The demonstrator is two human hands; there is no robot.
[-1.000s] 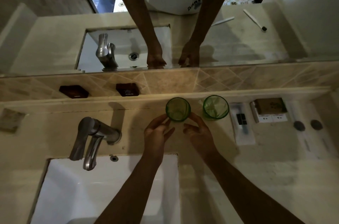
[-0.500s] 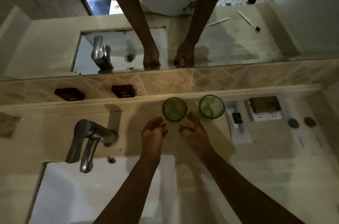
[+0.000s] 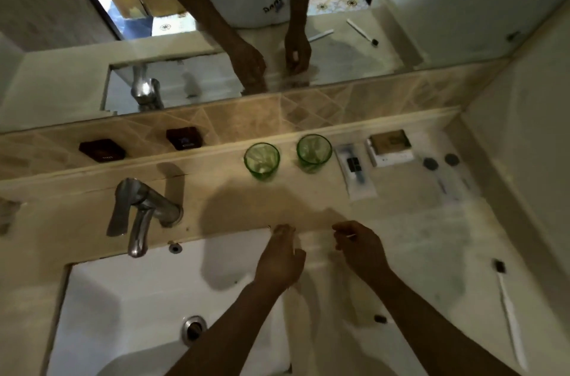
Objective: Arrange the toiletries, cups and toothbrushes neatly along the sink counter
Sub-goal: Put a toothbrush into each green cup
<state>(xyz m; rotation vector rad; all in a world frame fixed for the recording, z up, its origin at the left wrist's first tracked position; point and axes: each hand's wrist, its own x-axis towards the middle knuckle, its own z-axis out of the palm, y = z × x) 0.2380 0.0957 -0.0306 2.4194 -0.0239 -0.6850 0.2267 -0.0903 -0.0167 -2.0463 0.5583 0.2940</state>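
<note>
A: Why do the two green glass cups (image 3: pixel 261 159) (image 3: pixel 314 154) stand beside each other at the backsplash?

B: I think they start a tidy row with the sachets (image 3: pixel 357 172).

A: And the hands?

B: Both hover by the sink rim (image 3: pixel 216 237), well apart from the cups. The left hand (image 3: pixel 279 258) and right hand (image 3: pixel 361 247) hang loosely curled, holding nothing. A toothbrush (image 3: pixel 509 307) lies at the right.

sink (image 3: pixel 129 307): cut by bottom edge | 2 dark discs (image 3: pixel 430 163): perhaps caps, blurred
</note>
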